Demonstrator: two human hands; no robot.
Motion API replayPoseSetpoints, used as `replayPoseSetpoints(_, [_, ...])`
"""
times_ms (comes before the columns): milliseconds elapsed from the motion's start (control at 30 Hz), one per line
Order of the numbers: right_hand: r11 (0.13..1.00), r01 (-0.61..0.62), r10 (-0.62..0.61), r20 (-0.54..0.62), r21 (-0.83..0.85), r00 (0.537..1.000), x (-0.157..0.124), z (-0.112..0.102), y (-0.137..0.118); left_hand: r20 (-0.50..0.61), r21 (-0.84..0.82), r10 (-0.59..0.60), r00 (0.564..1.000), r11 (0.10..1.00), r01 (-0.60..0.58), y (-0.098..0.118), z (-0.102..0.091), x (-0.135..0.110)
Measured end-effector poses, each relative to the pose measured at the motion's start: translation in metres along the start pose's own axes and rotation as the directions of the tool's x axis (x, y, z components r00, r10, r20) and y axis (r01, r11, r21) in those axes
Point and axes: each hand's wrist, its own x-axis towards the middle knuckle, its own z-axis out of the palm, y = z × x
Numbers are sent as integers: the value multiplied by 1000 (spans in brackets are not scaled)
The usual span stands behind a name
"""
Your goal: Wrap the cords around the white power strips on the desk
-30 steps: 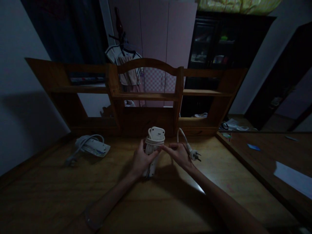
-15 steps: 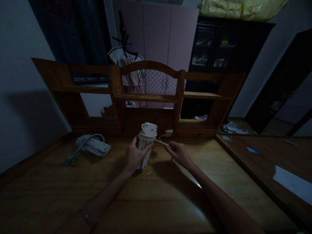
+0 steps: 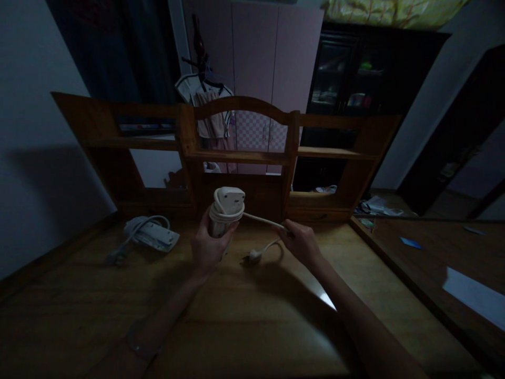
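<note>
Firmly clenched in the left hand (image 3: 207,247), the power strip (image 3: 226,202) stands upright — its cord (image 3: 262,219) runs taut toward three o'clock, pinched by the right hand (image 3: 302,245), plug (image 3: 254,257) at eight.

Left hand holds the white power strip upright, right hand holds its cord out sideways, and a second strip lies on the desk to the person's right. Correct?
Not quite: the head view shows the second strip lying on the desk to the person's left. The rest stands: the left hand holds the power strip upright and the right hand holds its cord out sideways.
</note>
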Motion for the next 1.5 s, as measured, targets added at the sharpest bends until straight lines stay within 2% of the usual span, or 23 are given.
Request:
replayPoseSetpoints(100, [994,63,-68,-56,-91,996,2,-11,14,-59,-10,13,998,1000,-13,-3,-3,7])
replayPoseSetpoints(167, [973,163,-174,-54,-163,983,1,-16,13,-70,3,13,997,1000,-13,-7,-4,12])
replayPoseSetpoints(267, [884,396,-401,29,-248,915,-5,-16,-6,-59,52,1,998,999,2,-13,-3,16])
replayPoseSetpoints(333, [802,535,-533,85,-267,842,-9,-15,-25,-23,97,-11,1000,995,13,-17,-2,16])
replayPoseSetpoints(400, [737,619,-613,117,-272,781,-11,-15,-42,44,151,-14,999,988,7,-20,0,15])
replayPoseSetpoints(467, [708,655,-646,134,-264,751,-13,-15,-52,129,211,7,992,977,-35,-21,3,11])
replayPoseSetpoints(533, [709,660,-650,133,-248,748,-14,-15,-55,224,277,49,973,954,-112,-21,6,5])
replayPoseSetpoints(633, [748,621,-620,88,-234,780,-15,-14,-51,387,339,140,912,898,-282,-19,10,-4])
replayPoseSetpoints(800, [837,517,-523,17,-181,852,-14,-12,-46,612,306,286,737,774,-554,-13,13,-18])
replayPoseSetpoints(933, [929,370,-370,15,-8,929,-8,-12,-40,705,252,386,595,647,-719,-11,18,-27])
replayPoseSetpoints(1000, [958,264,-268,24,115,963,-4,-13,-37,720,229,428,546,596,-770,-10,18,-30])
replayPoseSetpoints(1067, [954,162,-179,46,252,983,0,-15,-32,719,214,468,515,555,-804,-8,17,-32])
replayPoseSetpoints(1133, [926,83,-119,76,367,990,4,-19,-27,712,210,493,501,531,-821,-4,15,-32])
replayPoseSetpoints(1267, [850,-44,-64,186,525,980,12,-30,-17,703,103,558,442,534,-839,3,11,-31])
replayPoseSetpoints(1400, [736,-204,-46,348,645,936,16,-42,-8,627,-65,659,416,576,-815,7,10,-37])
replayPoseSetpoints(1500, [644,-310,-46,440,699,897,17,-47,-2,561,-179,753,345,517,-837,6,10,-46])
